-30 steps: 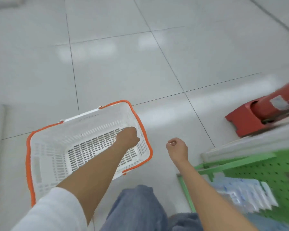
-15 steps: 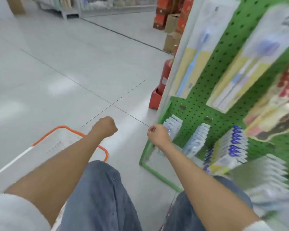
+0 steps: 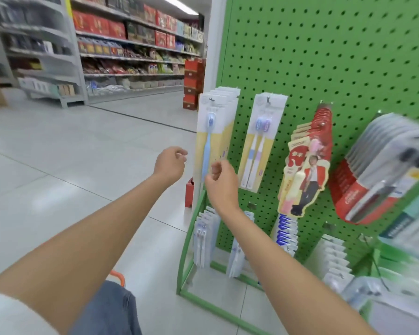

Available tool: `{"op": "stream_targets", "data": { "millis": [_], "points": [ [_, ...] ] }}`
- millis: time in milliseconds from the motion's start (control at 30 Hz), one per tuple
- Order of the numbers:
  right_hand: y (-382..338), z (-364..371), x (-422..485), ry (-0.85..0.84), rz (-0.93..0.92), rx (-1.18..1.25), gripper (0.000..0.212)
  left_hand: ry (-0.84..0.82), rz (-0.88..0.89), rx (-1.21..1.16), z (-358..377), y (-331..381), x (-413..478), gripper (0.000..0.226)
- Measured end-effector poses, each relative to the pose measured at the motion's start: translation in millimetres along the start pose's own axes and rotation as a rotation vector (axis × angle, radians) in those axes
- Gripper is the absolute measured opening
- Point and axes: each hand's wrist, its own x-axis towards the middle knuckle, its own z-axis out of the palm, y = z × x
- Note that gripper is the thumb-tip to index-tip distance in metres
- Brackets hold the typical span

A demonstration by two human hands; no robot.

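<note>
Blue toothbrush pack (image 3: 212, 131) hangs on the green pegboard's (image 3: 324, 56) leftmost hook (image 3: 212, 99), and we judge ourselves reaching, our right hand (image 3: 221, 181) just before it, left hand (image 3: 171, 163) beside, both loosely curled and empty; next, pinch and lift it off.

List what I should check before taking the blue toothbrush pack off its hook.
1. Right grip free: ok, loosely curled, holds nothing.
2. Left grip free: ok, holds nothing.
3. Blue pack on its hook: ok, it hangs at the front of its row.
4. Right grip at the pack: ok, it is in front of the lower part; touch cannot tell.
5. Way to the pack: ok, nothing stands between.
6. Basket within reach: cannot tell, only a bit of orange rim shows by the knee.
</note>
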Motion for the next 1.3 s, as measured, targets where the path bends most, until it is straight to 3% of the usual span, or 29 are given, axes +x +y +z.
{"op": "stream_targets", "data": {
  "millis": [100, 233, 400, 533, 733, 933, 1100, 1300],
  "points": [
    [-21, -9, 21, 0.079, -0.110, 0.026, 0.037, 0.138, 0.098, -0.102, 4, 41, 12, 0.028],
    [-34, -7, 49, 0.083, -0.112, 0.022, 0.053, 0.167, 0.167, -0.145, 7, 74, 19, 0.024],
    [-42, 1, 62, 0.113, -0.079, 0.090, 0.039, 0.143, 0.173, -0.121, 7, 79, 27, 0.011],
    [-50, 1, 66, 0.196, -0.049, 0.128, 0.029, 0.114, 0.153, -0.180, 0, 79, 31, 0.020],
    [-59, -3, 65, 0.213, -0.096, 0.114, 0.033, 0.127, 0.134, -0.261, -12, 79, 27, 0.023],
    [-62, -4, 61, 0.150, -0.073, 0.080, 0.037, 0.116, 0.011, -0.393, -13, 61, 22, 0.013],
    [-45, 3, 42, 0.032, -0.017, 0.074, 0.044, 0.039, -0.016, -0.312, -12, 28, 2, 0.012],
    [-8, 11, 13, -0.110, 0.146, 0.141, 0.038, -0.233, -0.024, -0.224, -3, -12, -29, 0.016]
  ]
}}
